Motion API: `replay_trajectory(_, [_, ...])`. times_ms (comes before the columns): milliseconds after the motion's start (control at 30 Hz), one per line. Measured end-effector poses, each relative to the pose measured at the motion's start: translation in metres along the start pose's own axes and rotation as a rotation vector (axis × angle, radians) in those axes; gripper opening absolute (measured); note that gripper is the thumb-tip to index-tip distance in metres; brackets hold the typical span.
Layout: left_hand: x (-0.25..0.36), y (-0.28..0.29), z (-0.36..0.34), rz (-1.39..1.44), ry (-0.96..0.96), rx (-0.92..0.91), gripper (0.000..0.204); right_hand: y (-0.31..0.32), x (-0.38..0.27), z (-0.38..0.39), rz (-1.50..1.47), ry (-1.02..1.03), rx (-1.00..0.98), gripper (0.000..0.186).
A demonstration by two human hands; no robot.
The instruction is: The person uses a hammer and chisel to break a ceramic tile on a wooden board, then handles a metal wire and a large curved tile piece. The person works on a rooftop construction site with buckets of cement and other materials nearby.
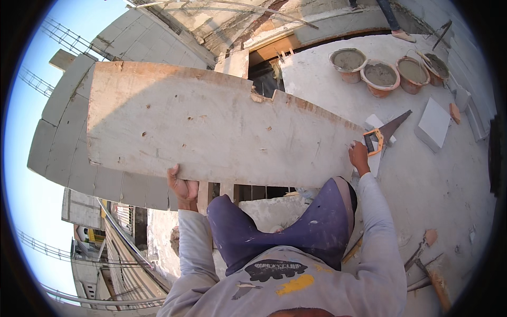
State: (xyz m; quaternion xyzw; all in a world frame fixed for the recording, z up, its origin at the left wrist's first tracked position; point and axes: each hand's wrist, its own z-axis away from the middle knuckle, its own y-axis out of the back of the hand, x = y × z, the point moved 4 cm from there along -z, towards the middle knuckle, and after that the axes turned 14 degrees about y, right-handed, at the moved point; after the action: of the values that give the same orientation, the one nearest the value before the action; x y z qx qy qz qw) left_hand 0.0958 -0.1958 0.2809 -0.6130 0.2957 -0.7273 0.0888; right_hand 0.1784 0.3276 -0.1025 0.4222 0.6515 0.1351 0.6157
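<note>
A long plywood board (222, 127), stained with grey cement and notched on its far edge, stretches across in front of me above my knees. My left hand (183, 187) grips its near edge, thumb on the top face and the other fingers partly hidden. At the narrower right end, my right hand (359, 157) is closed on the board's edge, with its fingertips partly out of sight. Just beyond that hand, a handsaw (393, 126) with an orange and black handle rests by pale block pieces; the hand appears apart from it.
Several buckets of wet mortar (379, 74) stand at the far right, near a white block (433, 124). A block wall (63, 121) runs along the left, with open drop outside. Openings (259, 192) show beneath the board. A hammer and trowel-like tools (435, 280) lie lower right. Another person's leg (389, 15) is at the top.
</note>
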Motion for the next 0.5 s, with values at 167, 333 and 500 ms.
replay_trajectory(167, [0.006, 0.011, -0.016, 0.001, -0.007, -0.005, 0.052, 0.007, 0.005, -0.019, 0.069, -0.024, -0.081, 0.031])
replay_trajectory(333, [0.011, 0.025, 0.002, 0.004, -0.055, 0.052, 0.053, 0.052, -0.044, 0.026, 0.130, -0.084, -0.253, 0.020])
replay_trajectory(500, [0.011, -0.005, -0.010, -0.004, -0.038, 0.006, 0.055, 0.029, -0.019, 0.002, 0.286, -0.048, -0.183, 0.015])
